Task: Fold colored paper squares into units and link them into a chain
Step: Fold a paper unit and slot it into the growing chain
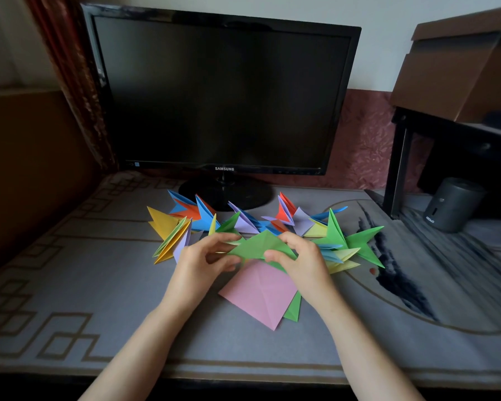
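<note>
since the green paper unit (pixel 261 246), held over the pink paper square (pixel 258 296) at the middle of the desk (pixel 128 328), is light, thin and crease-prone, i judge the left hand (pixel 203 263) and right hand (pixel 300 256), each pinching a side flap, should grip at folded edges.

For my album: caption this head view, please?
Left hand and right hand fold green paper above a pink square, colorful chain behind.

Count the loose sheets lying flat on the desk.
2: a pink sheet nearest the camera, and a green sheet poking out under its right edge; more may hide beneath.
</note>
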